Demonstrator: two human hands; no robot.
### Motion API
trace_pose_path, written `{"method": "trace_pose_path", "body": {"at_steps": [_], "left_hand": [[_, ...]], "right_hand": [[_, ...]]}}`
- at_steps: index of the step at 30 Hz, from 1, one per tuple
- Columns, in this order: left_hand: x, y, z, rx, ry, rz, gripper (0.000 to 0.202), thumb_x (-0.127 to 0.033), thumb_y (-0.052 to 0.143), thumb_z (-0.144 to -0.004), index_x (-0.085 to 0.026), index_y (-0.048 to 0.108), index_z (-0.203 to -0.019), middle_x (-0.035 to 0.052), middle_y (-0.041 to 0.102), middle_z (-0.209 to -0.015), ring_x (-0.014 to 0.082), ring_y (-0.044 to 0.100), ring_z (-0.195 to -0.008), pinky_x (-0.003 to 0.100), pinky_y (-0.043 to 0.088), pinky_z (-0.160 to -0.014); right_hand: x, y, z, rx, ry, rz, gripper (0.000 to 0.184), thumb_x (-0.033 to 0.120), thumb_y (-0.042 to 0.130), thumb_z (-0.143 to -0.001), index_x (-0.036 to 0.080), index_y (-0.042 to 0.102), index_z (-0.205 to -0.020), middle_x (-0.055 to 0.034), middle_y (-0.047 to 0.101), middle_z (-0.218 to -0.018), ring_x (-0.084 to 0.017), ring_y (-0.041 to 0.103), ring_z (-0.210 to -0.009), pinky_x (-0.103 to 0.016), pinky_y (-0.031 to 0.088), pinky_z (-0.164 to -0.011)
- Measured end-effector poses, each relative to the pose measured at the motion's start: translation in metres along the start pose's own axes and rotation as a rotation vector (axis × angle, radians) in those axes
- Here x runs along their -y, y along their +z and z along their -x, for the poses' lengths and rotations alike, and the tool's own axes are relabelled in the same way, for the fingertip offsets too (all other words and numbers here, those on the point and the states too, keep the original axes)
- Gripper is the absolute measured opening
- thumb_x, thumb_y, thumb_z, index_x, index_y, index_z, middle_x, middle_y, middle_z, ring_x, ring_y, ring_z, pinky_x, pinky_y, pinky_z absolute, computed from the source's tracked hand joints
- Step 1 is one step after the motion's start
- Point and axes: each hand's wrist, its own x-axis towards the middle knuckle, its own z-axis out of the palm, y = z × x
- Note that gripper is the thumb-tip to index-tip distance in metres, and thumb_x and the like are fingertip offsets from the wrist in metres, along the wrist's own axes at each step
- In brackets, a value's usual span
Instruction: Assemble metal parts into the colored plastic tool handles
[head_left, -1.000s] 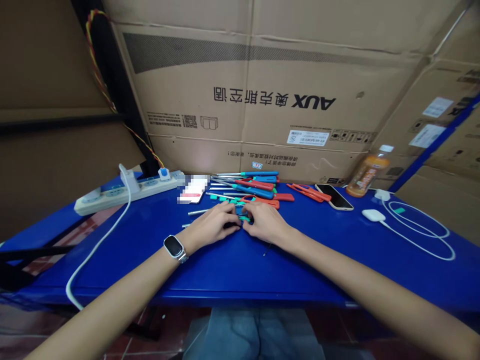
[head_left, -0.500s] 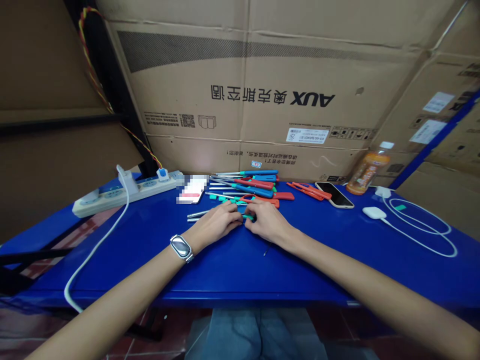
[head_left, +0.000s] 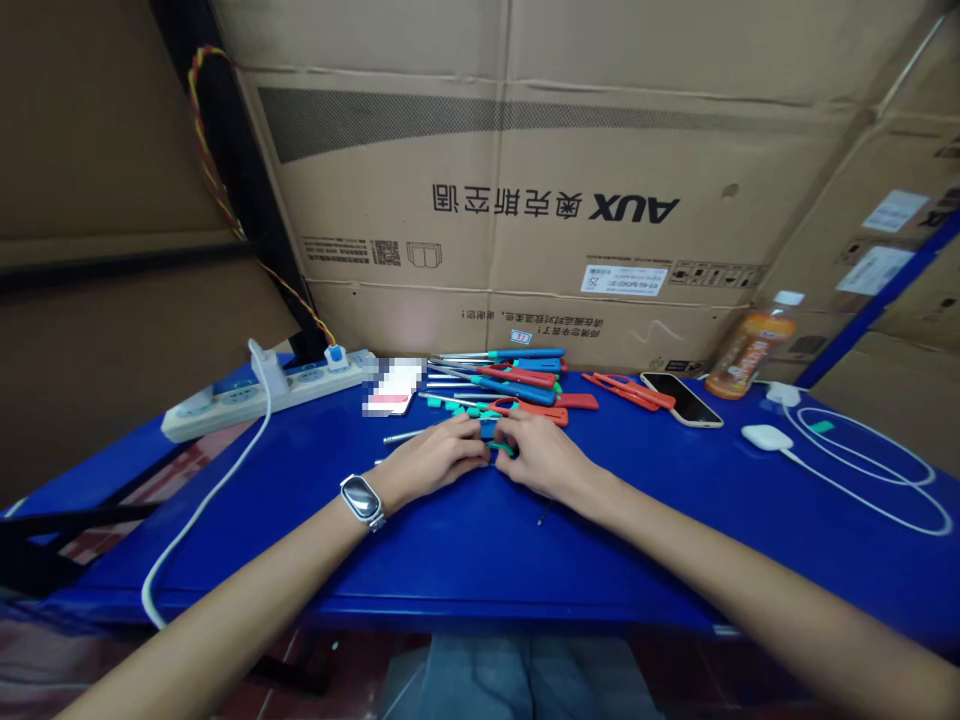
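My left hand and my right hand meet at the middle of the blue table, fingertips together around a small teal and blue screwdriver part. Exactly what each finger grips is hidden. A metal shaft lies just left of my left hand. Behind my hands sits a pile of screwdrivers with blue, red and teal handles and bare metal shafts. My left wrist wears a watch.
A power strip with a white cable lies at back left. Red handles, a phone, an orange bottle and a white charger with cable sit at right. Cardboard boxes wall the back.
Both hands stay together on the small part, with only slight finger shifts. The view has tilted a little, so everything sits slightly lower and to the right.
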Motion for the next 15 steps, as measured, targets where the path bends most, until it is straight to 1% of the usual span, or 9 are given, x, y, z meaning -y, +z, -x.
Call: {"method": "trace_pose_path", "body": {"at_steps": [3, 6, 9, 12, 15], "left_hand": [[0.003, 0.001, 0.003, -0.027, 0.025, -0.004, 0.031, -0.028, 0.042, -0.102, -0.018, 0.071, -0.098, 0.0065, 0.058, -0.088, 0.0185, 0.052, -0.085, 0.030, 0.044, -0.080], [0.003, -0.001, 0.004, -0.033, 0.044, -0.012, 0.035, -0.029, 0.039, -0.103, -0.019, 0.072, -0.098, 0.0064, 0.058, -0.086, 0.0181, 0.051, -0.083, 0.030, 0.044, -0.080], [0.000, -0.002, 0.003, -0.043, 0.048, -0.022, 0.034, -0.028, 0.040, -0.103, -0.018, 0.072, -0.098, 0.0061, 0.057, -0.084, 0.0174, 0.051, -0.081, 0.030, 0.044, -0.080], [-0.002, -0.002, 0.002, -0.043, 0.051, -0.032, 0.031, -0.026, 0.043, -0.102, -0.018, 0.073, -0.096, 0.0056, 0.056, -0.083, 0.0174, 0.051, -0.080, 0.030, 0.043, -0.082], [-0.002, -0.003, 0.001, -0.029, 0.069, -0.045, 0.034, -0.026, 0.040, -0.103, -0.018, 0.073, -0.096, 0.0062, 0.057, -0.083, 0.0177, 0.052, -0.080, 0.033, 0.044, -0.085]], "right_hand": [[0.000, -0.005, -0.001, 0.029, -0.023, 0.040, 0.006, 0.018, 0.059, -0.081, 0.017, 0.065, -0.083, -0.0057, 0.064, -0.093, -0.015, 0.058, -0.072, -0.025, 0.036, -0.062], [0.003, -0.009, 0.001, 0.049, -0.032, 0.123, 0.008, 0.021, 0.058, -0.085, 0.017, 0.065, -0.081, -0.0073, 0.065, -0.094, -0.017, 0.061, -0.076, -0.026, 0.037, -0.063], [0.008, -0.009, 0.005, 0.060, -0.025, 0.202, 0.011, 0.024, 0.057, -0.087, 0.017, 0.066, -0.085, -0.0085, 0.065, -0.093, -0.020, 0.063, -0.077, -0.028, 0.037, -0.063], [0.011, -0.007, 0.005, 0.063, -0.004, 0.232, 0.013, 0.022, 0.054, -0.089, 0.017, 0.066, -0.088, -0.0088, 0.065, -0.094, -0.020, 0.063, -0.077, -0.028, 0.037, -0.063], [0.011, -0.005, 0.003, 0.062, 0.022, 0.214, 0.013, 0.020, 0.053, -0.089, 0.018, 0.066, -0.087, -0.0088, 0.065, -0.098, -0.019, 0.062, -0.076, -0.027, 0.036, -0.061]]}}
